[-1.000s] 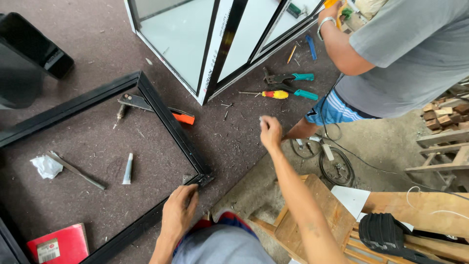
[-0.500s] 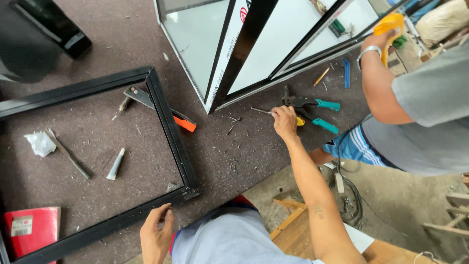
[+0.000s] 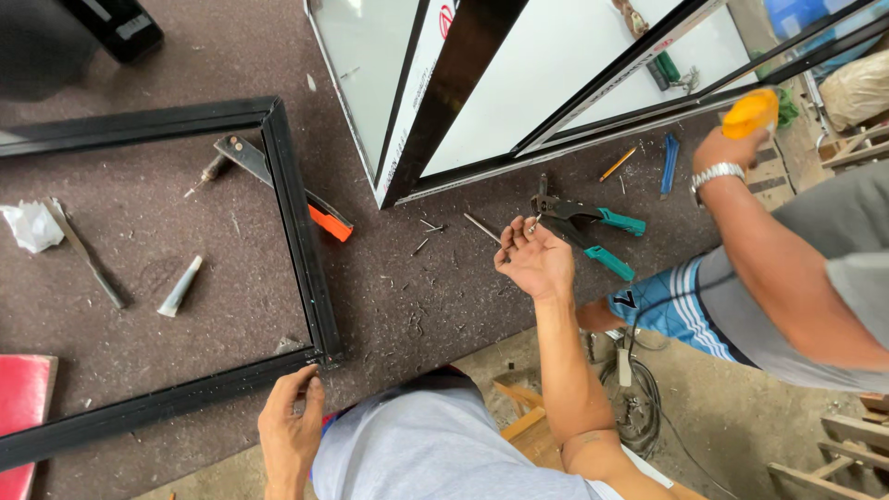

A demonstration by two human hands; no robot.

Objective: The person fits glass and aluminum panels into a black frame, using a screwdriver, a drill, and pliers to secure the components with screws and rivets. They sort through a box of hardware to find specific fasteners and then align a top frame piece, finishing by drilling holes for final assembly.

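Right hand [image 3: 535, 261] was stretched out over the brown work mat [image 3: 444, 296], palm up, fingers loosely curled, pinching what looked like a small rivet or pin at the fingertips; too small to be sure. It sat just beside the hand riveter [image 3: 583, 222] with teal grips, which lay on the mat near the lower edge of the white-panelled frame [image 3: 519, 74]. Left hand [image 3: 289, 421] rested at the near edge of the mat, fingers narrow and touching the corner of the black metal frame [image 3: 301, 241], not clearly gripping it. The riveter looked stiff, steel, moderately heavy, rubbery handles not slippery; best taken by the two teal grips. The pin looked tiny, light, easy to drop. Black frame looked rigid and light, likely aluminium, best held near the corner joint. Loose pins and shavings lay scattered on the mat between frame and riveter. An orange-handled tool [image 3: 319, 215] lay under the black frame's right rail; a grey tube [image 3: 179, 287] and crumpled white rag [image 3: 31, 227] sat inside the frame toward the mat's left edge. A co-worker's arm [image 3: 778, 268] with a wristwatch held a yellow tool [image 3: 750, 113] at the far right.
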